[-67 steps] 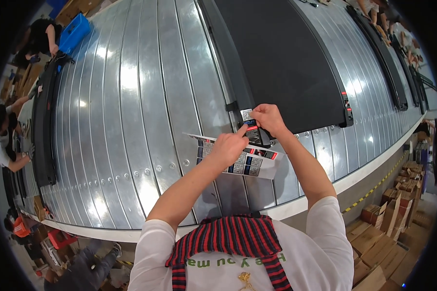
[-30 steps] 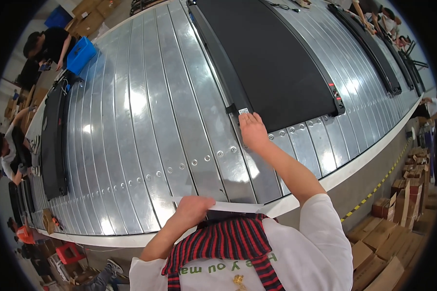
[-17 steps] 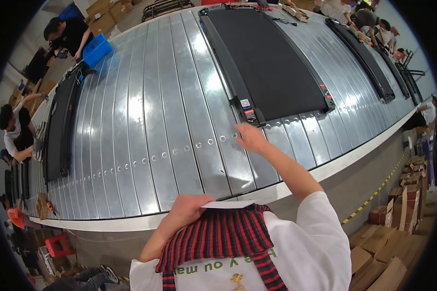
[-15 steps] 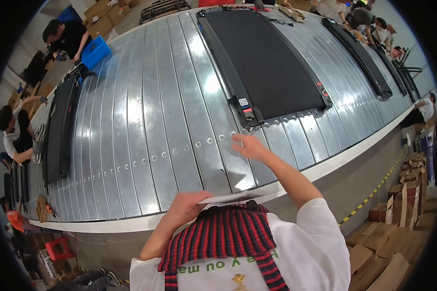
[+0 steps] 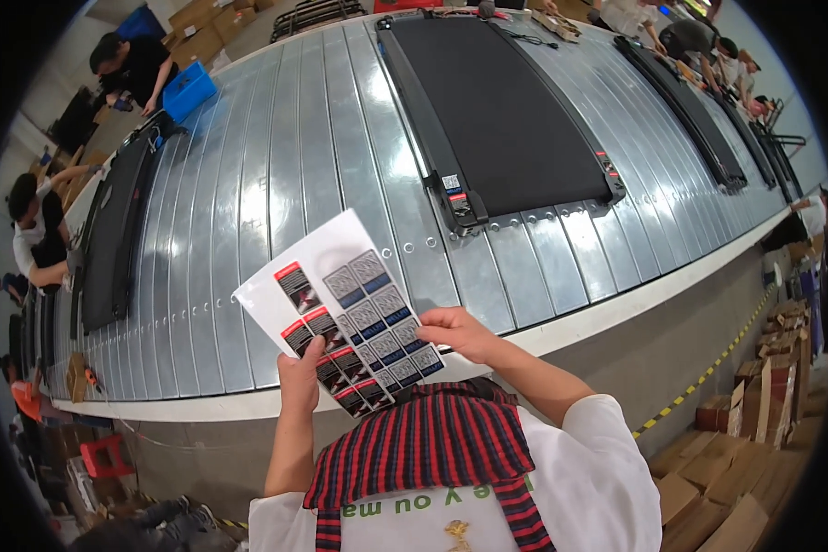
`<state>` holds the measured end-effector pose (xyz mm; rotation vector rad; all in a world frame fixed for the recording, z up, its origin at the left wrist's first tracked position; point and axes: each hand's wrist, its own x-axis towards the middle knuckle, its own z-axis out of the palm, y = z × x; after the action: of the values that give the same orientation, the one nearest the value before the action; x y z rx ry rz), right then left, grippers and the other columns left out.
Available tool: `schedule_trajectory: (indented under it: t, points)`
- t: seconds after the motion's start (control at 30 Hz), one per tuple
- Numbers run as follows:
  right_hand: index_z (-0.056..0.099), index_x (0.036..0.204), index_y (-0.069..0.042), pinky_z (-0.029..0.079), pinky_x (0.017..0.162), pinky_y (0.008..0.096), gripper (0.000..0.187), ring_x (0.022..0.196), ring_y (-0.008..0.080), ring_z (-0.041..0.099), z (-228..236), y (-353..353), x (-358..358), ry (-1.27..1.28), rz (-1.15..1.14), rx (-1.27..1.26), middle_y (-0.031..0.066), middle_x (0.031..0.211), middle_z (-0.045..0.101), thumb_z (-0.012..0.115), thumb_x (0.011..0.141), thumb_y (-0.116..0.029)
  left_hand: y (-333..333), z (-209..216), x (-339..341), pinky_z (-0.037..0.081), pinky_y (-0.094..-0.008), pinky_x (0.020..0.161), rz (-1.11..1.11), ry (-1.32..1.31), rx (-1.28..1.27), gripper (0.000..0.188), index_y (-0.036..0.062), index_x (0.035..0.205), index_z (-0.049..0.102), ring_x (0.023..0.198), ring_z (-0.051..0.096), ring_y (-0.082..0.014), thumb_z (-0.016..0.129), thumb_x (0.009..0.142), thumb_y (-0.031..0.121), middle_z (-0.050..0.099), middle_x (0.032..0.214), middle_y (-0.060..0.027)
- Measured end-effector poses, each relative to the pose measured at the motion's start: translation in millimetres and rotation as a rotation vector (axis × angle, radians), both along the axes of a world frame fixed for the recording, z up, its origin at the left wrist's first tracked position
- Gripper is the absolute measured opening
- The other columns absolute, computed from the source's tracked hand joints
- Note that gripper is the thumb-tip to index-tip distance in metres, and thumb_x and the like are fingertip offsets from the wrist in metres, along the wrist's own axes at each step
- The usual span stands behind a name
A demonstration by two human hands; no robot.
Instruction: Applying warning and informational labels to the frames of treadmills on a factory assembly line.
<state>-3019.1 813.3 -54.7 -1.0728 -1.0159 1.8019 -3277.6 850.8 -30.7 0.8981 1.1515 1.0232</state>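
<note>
Over the near edge of the line, my left hand (image 5: 299, 375) is closed on white sticker sheets (image 5: 333, 241), thumb on top. One part carries red-and-black labels (image 5: 296, 287), the other grey-and-blue square labels (image 5: 386, 308). My right hand (image 5: 460, 333) pinches at the right edge of the sheets, beside a square label; whether a label is lifting there is too small to tell. Beyond them lies a black treadmill (image 5: 488, 110) with a flat belt. Similar labels (image 5: 455, 191) are stuck on its near left corner, and more (image 5: 607, 166) on its near right corner.
Metal slats (image 5: 258, 184) form the line's top, edged by a white rail (image 5: 607, 304). More treadmills lie left (image 5: 115, 239) and right (image 5: 681, 110). People work along the far and left sides. A blue bin (image 5: 189, 90) stands far left; cardboard (image 5: 708, 488) is stacked lower right.
My left hand has raised and tilted the sheets so their labels show. My right hand has drawn back from near the treadmill's corner to the sheets' edge. The treadmill has shifted slightly in view.
</note>
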Motion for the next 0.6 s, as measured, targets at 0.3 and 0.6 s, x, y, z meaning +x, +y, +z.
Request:
schedule_trajectory:
  t: [0.3, 0.6]
  points:
    - [0.057, 0.103, 0.001, 0.046, 0.072, 0.0231, 0.025, 0.08, 0.0082, 0.056, -5, -4, 45, 0.082, 0.103, -0.038, 0.0053, 0.092, 0.062, 0.053, 0.086, -0.015, -35, -12, 70, 0.04, -0.0291, 0.085, 0.299, -0.166, -0.058, 0.034, -0.0005, 0.114, 0.046, 0.097, 0.05, -0.0143, 0.056, 0.084, 0.013, 0.053, 0.109, -0.0059]
    - [0.058, 0.099, 0.003, 0.046, 0.069, 0.0233, 0.023, 0.075, 0.0086, 0.056, -11, -6, 70, 0.072, 0.129, -0.08, 0.0045, 0.087, 0.062, 0.054, 0.083, -0.014, -51, 4, 101, 0.045, -0.0267, 0.075, 0.364, -0.03, -0.114, 0.03, -0.0029, 0.107, 0.052, 0.086, 0.055, -0.0135, 0.058, 0.082, 0.013, 0.057, 0.1, -0.0069]
